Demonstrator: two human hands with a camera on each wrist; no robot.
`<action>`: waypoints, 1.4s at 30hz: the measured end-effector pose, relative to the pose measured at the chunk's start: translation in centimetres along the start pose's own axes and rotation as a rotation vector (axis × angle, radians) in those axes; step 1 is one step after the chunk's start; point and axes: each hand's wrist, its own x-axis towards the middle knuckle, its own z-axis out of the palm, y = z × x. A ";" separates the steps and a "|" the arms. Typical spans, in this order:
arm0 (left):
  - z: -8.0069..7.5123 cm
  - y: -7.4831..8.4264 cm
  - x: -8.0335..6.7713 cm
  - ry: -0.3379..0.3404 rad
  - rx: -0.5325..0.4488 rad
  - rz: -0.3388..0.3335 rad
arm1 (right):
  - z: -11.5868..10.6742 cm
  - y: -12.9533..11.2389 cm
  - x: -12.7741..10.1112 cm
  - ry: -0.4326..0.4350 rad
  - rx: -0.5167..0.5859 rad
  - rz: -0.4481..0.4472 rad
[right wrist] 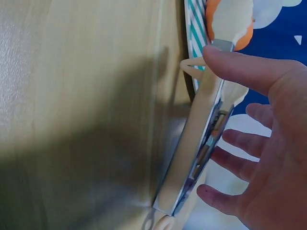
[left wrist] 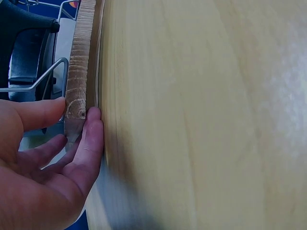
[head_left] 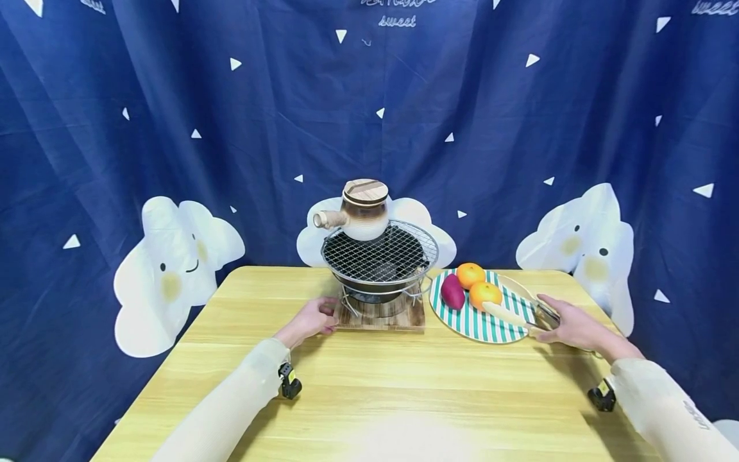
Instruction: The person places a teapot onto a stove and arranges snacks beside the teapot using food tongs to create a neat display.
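Observation:
In the head view my left hand (head_left: 316,319) is at the near left corner of a square wooden board (head_left: 381,323). The left wrist view shows the thumb against the board's upper side and fingertips at its underside, pinching the corner. On that board stands a round black grill (head_left: 369,289) with a wire rack (head_left: 383,253). My right hand (head_left: 571,325) holds cream-tipped tongs (right wrist: 192,139) between thumb and fingers, at the right rim of a striped plate (head_left: 470,328). The tongs' arms stand apart, one tip overlapping an orange (head_left: 485,296).
A brown and white pot (head_left: 366,221) with a wooden lid and side handle sits on the rack's back left. Another orange (head_left: 470,274) and a purple oval item (head_left: 453,292) lie on the plate. A blue curtain (head_left: 375,128) hangs behind the wooden table (head_left: 369,378).

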 end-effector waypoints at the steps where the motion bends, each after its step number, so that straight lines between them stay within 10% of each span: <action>1: 0.0 0.0 0.0 0.000 0.002 0.001 | 0.0 0.0 0.0 -0.001 -0.004 0.005; 42: 0.2 -0.3 0.0 0.009 -0.018 0.013 | 1.1 0.2 -0.1 0.033 -0.037 0.046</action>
